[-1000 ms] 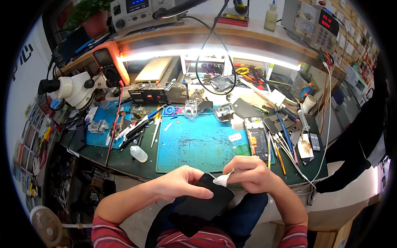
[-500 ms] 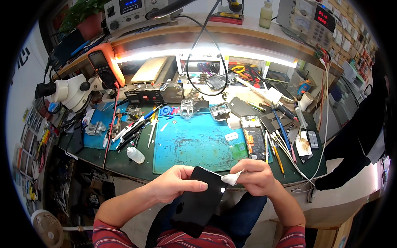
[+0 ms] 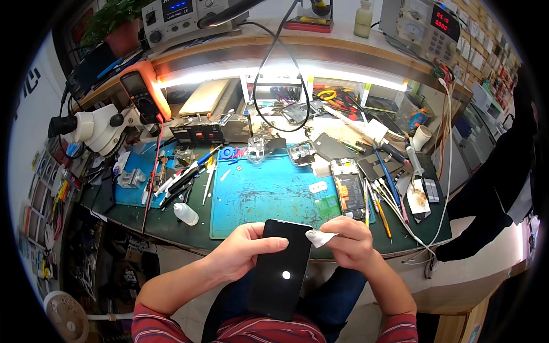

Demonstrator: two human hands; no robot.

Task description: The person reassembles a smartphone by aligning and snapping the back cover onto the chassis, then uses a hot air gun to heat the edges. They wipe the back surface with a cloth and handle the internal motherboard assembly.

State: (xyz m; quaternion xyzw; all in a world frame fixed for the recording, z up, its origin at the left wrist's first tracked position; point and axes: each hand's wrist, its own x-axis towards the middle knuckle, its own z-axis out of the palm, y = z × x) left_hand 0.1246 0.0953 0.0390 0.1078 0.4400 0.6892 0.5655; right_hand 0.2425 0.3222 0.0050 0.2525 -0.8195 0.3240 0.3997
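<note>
My left hand (image 3: 247,252) grips a black smartphone (image 3: 280,294) by its upper left side, the thumb lying across the dark glossy face. A round white bright spot shows on that face. The phone is over my lap, in front of the bench edge. At its upper right edge is a crumpled white wipe (image 3: 321,238), pinched in the fingers of my right hand (image 3: 351,243). The wipe appears to touch the phone's edge. Beyond my hands lies a worn blue work mat (image 3: 257,203).
An opened phone (image 3: 350,191) rests right of the mat, near tweezers and brushes (image 3: 380,203). A white squeeze bottle (image 3: 186,214) and several pens (image 3: 182,186) are left. A multimeter (image 3: 144,91) and microscope (image 3: 94,128) stand behind. A dark-clothed person (image 3: 486,183) is at right.
The phone has turned more upright, its top swinging slightly left. The white spot now sits lower on its face. My right hand with the wipe has shifted slightly along the phone's right edge.
</note>
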